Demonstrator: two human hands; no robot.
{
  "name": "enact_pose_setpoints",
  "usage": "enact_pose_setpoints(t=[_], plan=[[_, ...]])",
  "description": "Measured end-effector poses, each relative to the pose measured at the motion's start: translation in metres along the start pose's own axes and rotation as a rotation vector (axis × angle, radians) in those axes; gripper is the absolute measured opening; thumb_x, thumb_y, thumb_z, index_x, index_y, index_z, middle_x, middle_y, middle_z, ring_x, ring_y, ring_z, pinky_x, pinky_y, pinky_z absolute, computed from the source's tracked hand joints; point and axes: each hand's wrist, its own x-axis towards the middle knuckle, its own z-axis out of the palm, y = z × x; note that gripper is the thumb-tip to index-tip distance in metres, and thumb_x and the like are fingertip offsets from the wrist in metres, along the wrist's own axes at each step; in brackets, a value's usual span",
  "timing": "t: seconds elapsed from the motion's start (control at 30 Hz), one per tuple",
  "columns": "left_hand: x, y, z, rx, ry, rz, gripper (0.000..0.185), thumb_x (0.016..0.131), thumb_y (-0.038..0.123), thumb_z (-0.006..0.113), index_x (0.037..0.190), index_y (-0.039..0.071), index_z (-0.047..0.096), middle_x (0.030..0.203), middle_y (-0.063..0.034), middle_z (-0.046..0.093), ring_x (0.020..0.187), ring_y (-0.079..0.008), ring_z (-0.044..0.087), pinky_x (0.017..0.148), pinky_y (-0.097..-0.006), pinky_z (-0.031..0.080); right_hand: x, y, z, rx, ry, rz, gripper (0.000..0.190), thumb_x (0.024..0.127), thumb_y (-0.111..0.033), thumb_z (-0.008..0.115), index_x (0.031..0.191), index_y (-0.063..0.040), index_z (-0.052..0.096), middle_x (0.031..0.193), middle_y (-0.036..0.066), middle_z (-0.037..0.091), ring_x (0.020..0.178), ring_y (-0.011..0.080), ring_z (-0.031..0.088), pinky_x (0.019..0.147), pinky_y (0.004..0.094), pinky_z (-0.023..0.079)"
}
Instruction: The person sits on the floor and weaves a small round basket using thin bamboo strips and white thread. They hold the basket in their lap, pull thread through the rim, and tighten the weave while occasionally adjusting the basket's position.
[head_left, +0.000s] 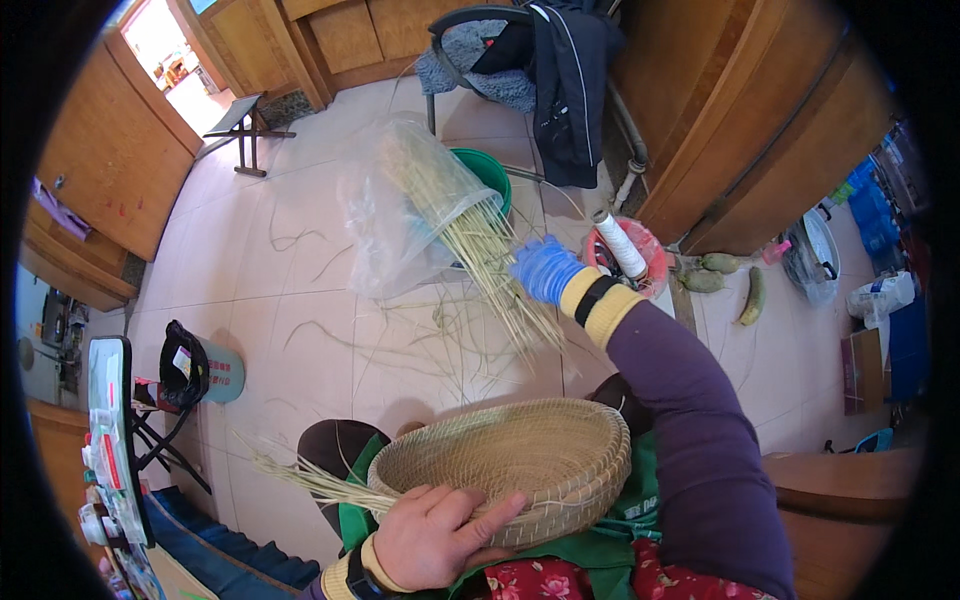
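An oval coiled straw basket rests tilted on my lap. My left hand is bare and grips the near rim together with a bunch of loose straw stalks that stick out to the left. Ahead and to the right, my right hand, in a blue glove, is at the side of a big bundle of straw on the floor; its fingertips are partly hidden, so whether it holds stalks is unclear. A clear plastic bag wraps the bundle's far part, which leans over a green basin.
A red bucket with a white thread spool stands right of the glove. Gourds lie farther right. A draped chair is behind, a folding stool at far left, and a lined trash bin at left.
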Motion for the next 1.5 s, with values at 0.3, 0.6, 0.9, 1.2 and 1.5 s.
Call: enact_pose_setpoints(t=[0.3, 0.6, 0.9, 1.2, 1.5], plan=[[0.011, -0.014, -0.003, -0.050, 0.007, 0.001, 0.069, 0.072, 0.044, 0.080, 0.134, 0.017, 0.066, 0.099, -0.0067, 0.064, 0.078, -0.0253, 0.064, 0.068, -0.0376, 0.051, -0.052, 0.094, 0.092, 0.240, -0.196, 0.292, 0.022, 0.095, -0.018, 0.057, 0.106, -0.006, 0.073, 0.097, 0.019, 0.072, 0.096, 0.0347, 0.070, 0.086, 0.0414, 0.055], [0.014, -0.012, -0.003, -0.064, 0.016, -0.020, 0.070, 0.069, 0.044, 0.082, 0.131, 0.016, 0.067, 0.099, -0.0069, 0.065, 0.078, -0.0242, 0.064, 0.067, -0.0378, 0.051, -0.031, 0.080, 0.176, 0.429, -0.806, 0.109, 0.031, 0.078, -0.021, 0.080, 0.106, -0.008, 0.078, 0.107, 0.015, 0.076, 0.096, 0.0326, 0.074, 0.086, 0.0432, 0.057], [0.021, -0.008, -0.008, -0.098, 0.093, -0.033, 0.073, 0.067, 0.035, 0.079, 0.134, 0.011, 0.062, 0.104, -0.0109, 0.063, 0.079, -0.0299, 0.061, 0.068, -0.0421, 0.049, -0.054, 0.042, 0.249, 0.520, -0.766, -0.033, 0.036, 0.078, -0.030, 0.083, 0.108, -0.010, 0.078, 0.104, 0.015, 0.076, 0.093, 0.0333, 0.073, 0.086, 0.0447, 0.057], [0.022, -0.008, -0.009, -0.108, 0.112, -0.046, 0.072, 0.069, 0.035, 0.080, 0.134, 0.011, 0.062, 0.099, -0.0109, 0.063, 0.079, -0.0308, 0.061, 0.069, -0.0421, 0.050, -0.044, 0.012, 0.254, 0.436, -0.792, -0.248, 0.044, 0.076, -0.031, 0.082, 0.115, -0.014, 0.073, 0.109, 0.010, 0.074, 0.098, 0.0310, 0.070, 0.085, 0.0393, 0.056], [0.024, -0.010, -0.010, -0.108, 0.076, -0.072, 0.071, 0.072, 0.036, 0.077, 0.136, 0.010, 0.061, 0.100, -0.0113, 0.062, 0.082, -0.0311, 0.061, 0.071, -0.0432, 0.050, -0.039, 0.000, 0.283, 0.328, -0.410, -0.577, 0.038, 0.078, -0.034, 0.080, 0.105, -0.008, 0.077, 0.114, 0.021, 0.070, 0.106, 0.0393, 0.068, 0.093, 0.0432, 0.055]])
